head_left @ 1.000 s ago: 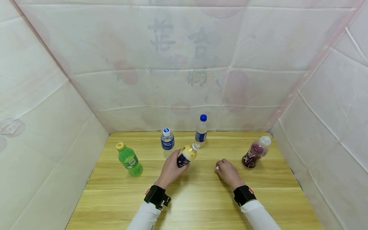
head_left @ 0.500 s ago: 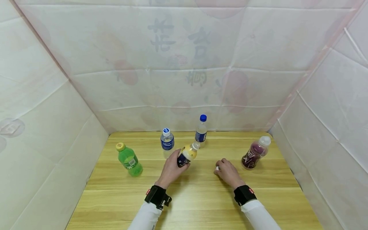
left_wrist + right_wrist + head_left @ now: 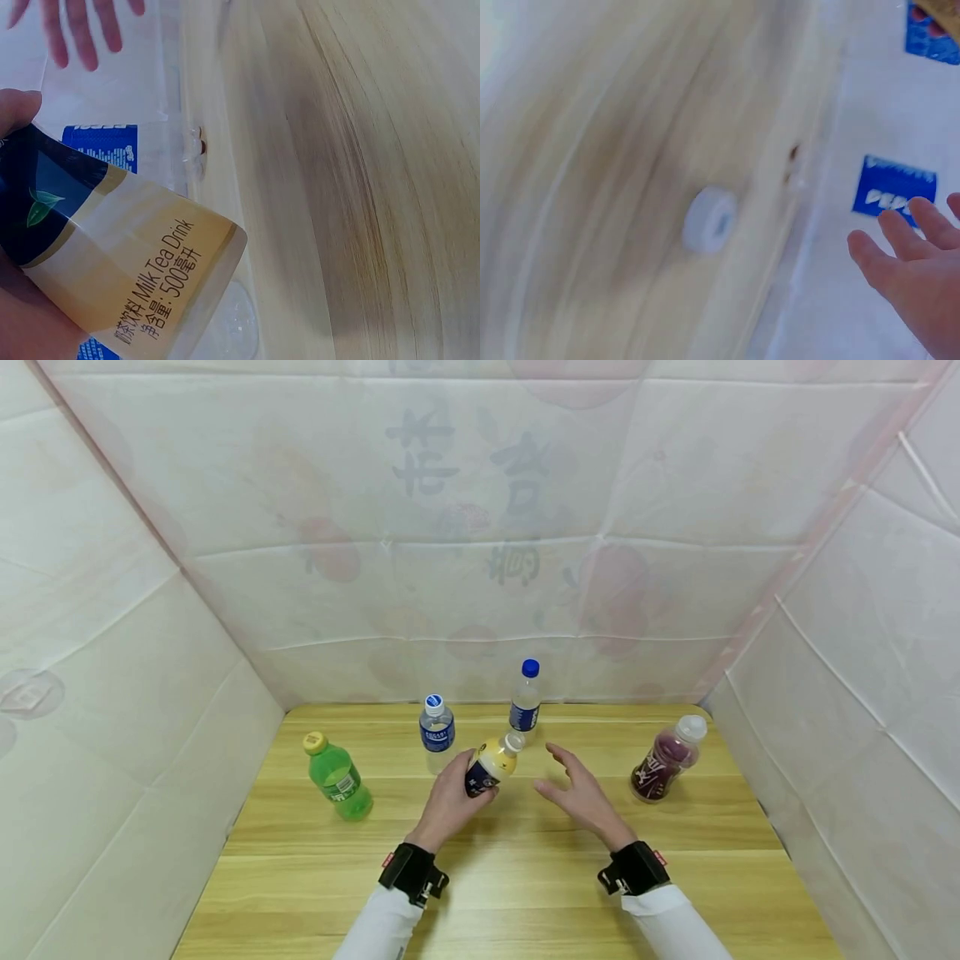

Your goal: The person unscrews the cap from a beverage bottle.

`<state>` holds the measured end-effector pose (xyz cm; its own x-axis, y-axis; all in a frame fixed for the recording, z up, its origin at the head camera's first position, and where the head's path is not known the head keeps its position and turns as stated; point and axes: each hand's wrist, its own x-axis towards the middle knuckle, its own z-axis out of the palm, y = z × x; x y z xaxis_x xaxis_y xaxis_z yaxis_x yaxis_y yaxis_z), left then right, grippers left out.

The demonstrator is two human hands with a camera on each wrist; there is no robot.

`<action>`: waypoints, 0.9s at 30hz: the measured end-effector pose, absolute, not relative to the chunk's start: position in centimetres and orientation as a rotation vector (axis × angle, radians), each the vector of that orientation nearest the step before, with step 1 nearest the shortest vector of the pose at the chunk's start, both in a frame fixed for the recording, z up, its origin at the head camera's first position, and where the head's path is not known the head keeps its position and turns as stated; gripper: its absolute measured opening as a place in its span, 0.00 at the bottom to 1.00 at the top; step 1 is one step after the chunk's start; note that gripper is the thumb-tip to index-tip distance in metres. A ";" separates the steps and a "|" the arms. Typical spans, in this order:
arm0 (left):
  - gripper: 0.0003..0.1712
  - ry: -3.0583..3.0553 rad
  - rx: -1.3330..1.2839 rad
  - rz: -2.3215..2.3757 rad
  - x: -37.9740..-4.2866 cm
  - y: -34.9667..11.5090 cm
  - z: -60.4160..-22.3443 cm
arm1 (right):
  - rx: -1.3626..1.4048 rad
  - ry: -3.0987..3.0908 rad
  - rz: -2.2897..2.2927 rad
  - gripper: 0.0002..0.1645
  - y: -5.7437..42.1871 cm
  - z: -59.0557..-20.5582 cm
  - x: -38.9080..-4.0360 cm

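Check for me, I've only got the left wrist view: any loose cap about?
Observer: Yes, the right wrist view shows a white cap on the table.
Operator: The bottle in the left hand, what colour up top?
Observer: Yellow, just below a whitish neck, in the head view.
Operator: What stands farthest left?
Observer: A green bottle, also in the head view.

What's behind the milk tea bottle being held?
In the head view, a blue-capped bottle stands behind the milk tea bottle. Its cap and label show, but the milk tea bottle covers part of its base.
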<state>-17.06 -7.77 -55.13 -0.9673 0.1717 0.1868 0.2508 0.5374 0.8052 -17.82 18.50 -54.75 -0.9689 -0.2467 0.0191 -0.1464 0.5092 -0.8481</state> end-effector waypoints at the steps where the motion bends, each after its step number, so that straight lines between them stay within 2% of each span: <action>1: 0.42 -2.683 -0.373 -1.424 -17.0 -7.7 -55.1 | -0.356 2.615 -1.499 0.48 18.3 -54.6 -17.8; 18: 0.41 -2.675 -0.465 -1.449 -16.6 -6.4 -55.3 | -0.457 2.464 -1.711 0.48 14.9 -52.8 -17.4; 27: 0.40 -2.682 -0.487 -1.457 -16.5 -6.1 -55.3 | -0.473 2.499 -1.700 0.44 13.9 -52.6 -17.6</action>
<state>-16.55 -6.12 -55.30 -0.9491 0.2496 0.1922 0.2971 0.5064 0.8095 -17.56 13.91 -52.62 -0.9490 -0.2976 0.1044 -0.2064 0.3357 -0.9191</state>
